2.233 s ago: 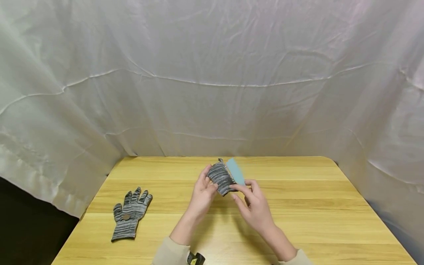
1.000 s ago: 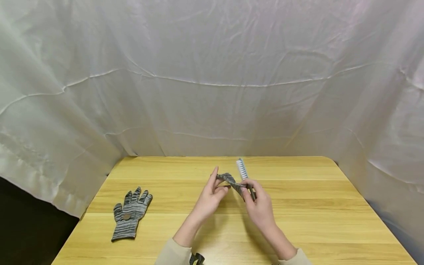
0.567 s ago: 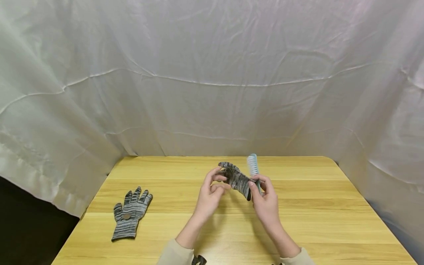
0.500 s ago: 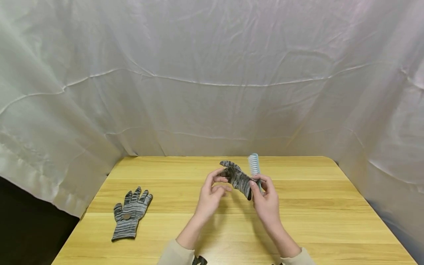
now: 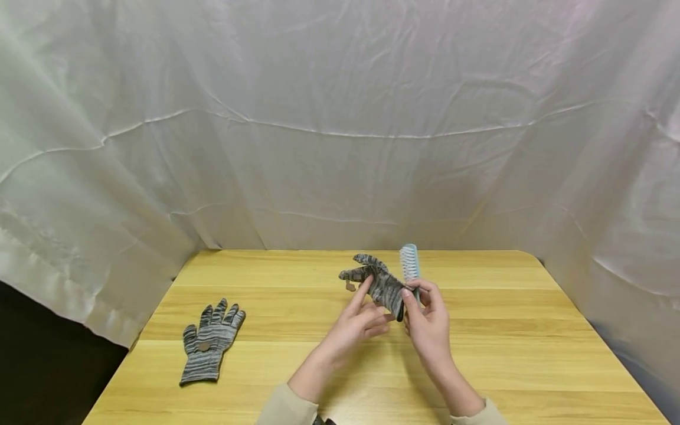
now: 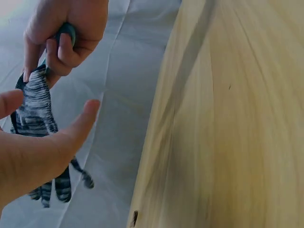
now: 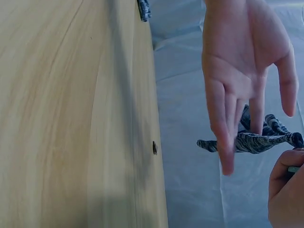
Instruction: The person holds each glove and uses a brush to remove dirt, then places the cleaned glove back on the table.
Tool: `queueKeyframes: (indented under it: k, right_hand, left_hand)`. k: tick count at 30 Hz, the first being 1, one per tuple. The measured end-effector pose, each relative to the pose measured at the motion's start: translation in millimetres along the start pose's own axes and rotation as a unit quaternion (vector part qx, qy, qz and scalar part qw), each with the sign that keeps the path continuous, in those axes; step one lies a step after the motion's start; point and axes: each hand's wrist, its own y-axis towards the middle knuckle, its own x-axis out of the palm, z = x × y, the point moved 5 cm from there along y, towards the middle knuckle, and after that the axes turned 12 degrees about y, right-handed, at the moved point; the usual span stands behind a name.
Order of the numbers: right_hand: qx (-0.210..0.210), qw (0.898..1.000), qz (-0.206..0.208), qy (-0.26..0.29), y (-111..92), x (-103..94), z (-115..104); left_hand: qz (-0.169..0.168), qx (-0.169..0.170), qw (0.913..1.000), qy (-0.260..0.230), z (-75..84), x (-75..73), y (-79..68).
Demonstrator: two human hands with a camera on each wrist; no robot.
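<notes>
Over the middle of the table, a grey and black knitted glove (image 5: 386, 290) hangs in the air, its fingers toward the left. My right hand (image 5: 431, 321) pinches its cuff between thumb and forefinger. Its other fingers curl round the handle of a light blue brush (image 5: 410, 264) with white bristles, upright behind the cuff. In the left wrist view the teal handle (image 6: 65, 31) pokes out of that fist. My left hand (image 5: 347, 330) reaches to the glove with straight fingers, its forefinger touching the glove; the palm shows in the right wrist view. A small brown patch (image 5: 350, 285) shows below one glove finger.
A second matching glove (image 5: 204, 360), with a brown patch (image 5: 204, 346) on it, lies flat on the left of the wooden table (image 5: 531, 354). A pale curtain (image 5: 340, 183) hangs behind and along both sides of the table.
The right hand has moved right with brush and glove, turning the bristles into sight. The glove now hangs with its fingers showing. My left hand has let go of it and straightened its forefinger.
</notes>
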Motion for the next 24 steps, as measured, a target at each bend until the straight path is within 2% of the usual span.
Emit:
queueKeyframes:
  k: [2, 8, 17, 24]
  right_hand:
    - [0.005, 1.000, -0.003, 0.017, -0.9, 1.7, 0.8]
    - [0.020, 1.000, 0.006, 0.015, -2.5, 2.9, 2.4]
    - [0.040, 0.999, -0.005, 0.000, -1.9, 2.6, 8.9]
    - [0.053, 0.998, -0.019, -0.031, -2.2, 4.0, 16.0]
  left_hand:
    - [-0.004, 0.008, 0.9998, -0.017, 0.4, 0.8, 0.1]
    - [0.013, 0.048, 0.9982, -0.033, 3.8, -2.2, 0.4]
    - [0.059, 0.100, 0.9927, 0.030, 8.6, -6.8, 0.0]
    - [0.093, 0.131, 0.9867, 0.024, 15.5, -11.1, -0.9]
